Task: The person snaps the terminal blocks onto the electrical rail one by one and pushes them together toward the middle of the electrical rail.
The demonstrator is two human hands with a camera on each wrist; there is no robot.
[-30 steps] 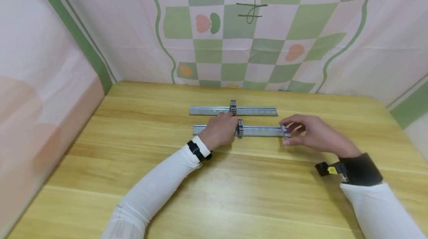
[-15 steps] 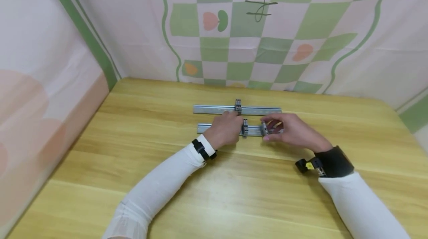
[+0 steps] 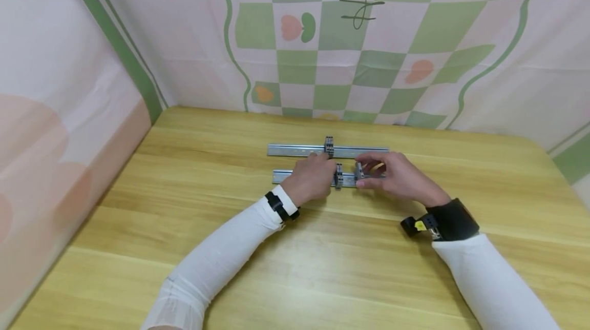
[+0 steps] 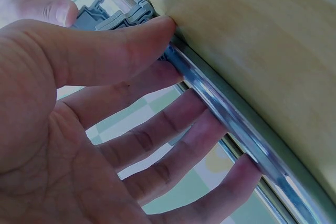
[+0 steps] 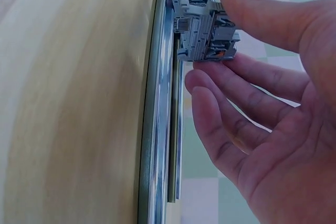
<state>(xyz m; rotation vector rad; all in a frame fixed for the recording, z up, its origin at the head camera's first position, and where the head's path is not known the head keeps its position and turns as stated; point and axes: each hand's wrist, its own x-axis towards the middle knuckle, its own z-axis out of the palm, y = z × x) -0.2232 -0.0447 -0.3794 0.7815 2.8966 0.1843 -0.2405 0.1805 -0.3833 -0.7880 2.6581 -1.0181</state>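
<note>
Two slotted metal DIN rails lie parallel on the table. My left hand (image 3: 309, 180) grips the near rail (image 3: 280, 176), thumb on one side and fingertips on the other in the left wrist view, where the rail (image 4: 226, 111) runs diagonally. Just right of that hand, a grey terminal block (image 3: 338, 176) sits on the near rail. My right hand (image 3: 400, 179) pinches another grey terminal block (image 3: 359, 171) between thumb and fingers, a short gap to the right. In the right wrist view this held block (image 5: 202, 38) is at the near rail (image 5: 157, 145); whether it is clipped on, I cannot tell.
The far rail (image 3: 295, 150) lies behind, with a grey terminal block (image 3: 329, 144) on it near the middle. A patterned cloth (image 3: 334, 68) hangs along the back edge of the wooden table (image 3: 304, 279).
My right hand has moved left along the near rail, bringing the terminal block from the rail's right end close to the other block. My left hand keeps its place on the rail.
</note>
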